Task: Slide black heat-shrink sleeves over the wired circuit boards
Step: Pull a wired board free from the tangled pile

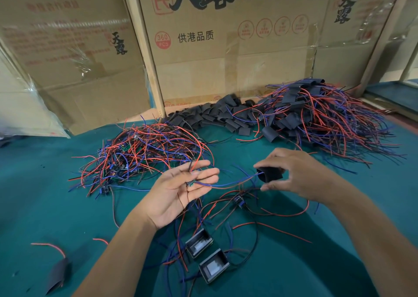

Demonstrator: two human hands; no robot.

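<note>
My left hand (pixel 181 190) is palm up over the green table and pinches a small wired circuit board (pixel 190 183) between its fingers. The board's blue and red wires (pixel 228 184) run rightward to a black heat-shrink sleeve (pixel 270 174). My right hand (pixel 296 174) holds that sleeve by thumb and fingers, its open mouth facing left, and the wire tips reach its mouth. A heap of bare wired boards (pixel 144 156) lies behind my left hand. Loose black sleeves (pixel 214 115) are piled at the back.
A big heap of sleeved boards with wires (pixel 323 120) sits back right. Two small black rectangular casings (pixel 207 251) and loose wired boards (pixel 239 203) lie near me. One sleeve with a red wire (pixel 57 274) lies front left. Cardboard boxes (pixel 226 48) wall off the back.
</note>
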